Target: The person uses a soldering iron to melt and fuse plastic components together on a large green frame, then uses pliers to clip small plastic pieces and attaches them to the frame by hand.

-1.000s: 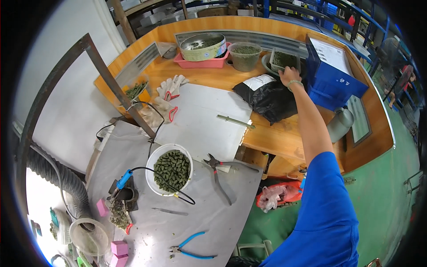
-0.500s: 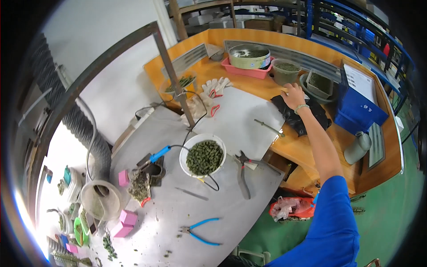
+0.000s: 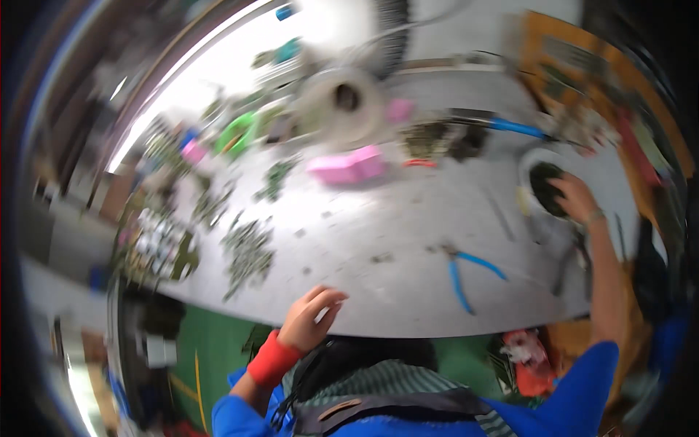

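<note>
My right hand (image 3: 575, 198) reaches over a white bowl (image 3: 526, 178) at the right of the grey table, its fingers at the small dark green pieces (image 3: 545, 188) inside. Blur hides how far those fingers are closed. My left hand (image 3: 309, 320), with a red wristband (image 3: 274, 360), is above the table's front edge, thumb and fingers curled into a pinch; whatever is between the tips is too small to make out. Cutting pliers with blue handles (image 3: 478, 261) lie on the table between the two hands.
Pink blocks (image 3: 349, 166) rest mid-table, before a translucent bucket (image 3: 375, 109). A blue-handled soldering iron (image 3: 517, 128) and a thin metal tool (image 3: 499, 213) lie near the bowl. Grey-green pieces (image 3: 247, 251) are heaped at left, near a green container (image 3: 227, 138). A red bag (image 3: 530, 364) is below the table.
The view has swung left and down. My right hand has moved from the black bag on the wooden desk back to the white bowl. My left hand has come into view.
</note>
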### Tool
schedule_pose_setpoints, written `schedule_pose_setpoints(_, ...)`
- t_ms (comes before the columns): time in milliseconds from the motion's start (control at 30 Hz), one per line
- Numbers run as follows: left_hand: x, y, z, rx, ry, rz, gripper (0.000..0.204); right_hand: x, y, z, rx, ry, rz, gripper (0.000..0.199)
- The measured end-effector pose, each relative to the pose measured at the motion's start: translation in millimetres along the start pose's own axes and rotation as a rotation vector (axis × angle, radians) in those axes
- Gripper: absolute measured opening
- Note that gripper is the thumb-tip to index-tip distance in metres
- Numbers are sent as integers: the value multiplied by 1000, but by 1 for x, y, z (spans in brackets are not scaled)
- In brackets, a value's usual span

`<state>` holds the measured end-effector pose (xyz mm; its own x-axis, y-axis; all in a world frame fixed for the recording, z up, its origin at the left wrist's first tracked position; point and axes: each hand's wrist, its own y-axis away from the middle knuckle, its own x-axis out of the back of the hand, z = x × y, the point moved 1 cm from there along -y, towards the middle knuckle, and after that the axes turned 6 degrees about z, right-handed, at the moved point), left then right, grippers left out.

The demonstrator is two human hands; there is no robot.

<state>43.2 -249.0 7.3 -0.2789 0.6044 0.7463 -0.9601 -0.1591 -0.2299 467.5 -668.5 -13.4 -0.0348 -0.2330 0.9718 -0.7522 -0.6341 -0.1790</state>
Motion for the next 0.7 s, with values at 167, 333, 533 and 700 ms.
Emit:
schedule_pose_setpoints(167, 47, 35, -31, 228, -5, 174, 19, -13, -24, -2, -62, 112, -18, 20)
schedule_pose_setpoints(333, 79, 16, -72, 168, -14, 274, 19, -16, -17, -2, -85, -31, 71, 16)
schedule_pose_setpoints(533, 65, -68, -107, -2, -22, 203, 26, -3, 0, 5, -371, -80, 473, 13)
schedule_pose_setpoints(700, 28, -170, -126, -279, -258, 363, 59, 8, 0, 9, -379, -139, 335, 18)
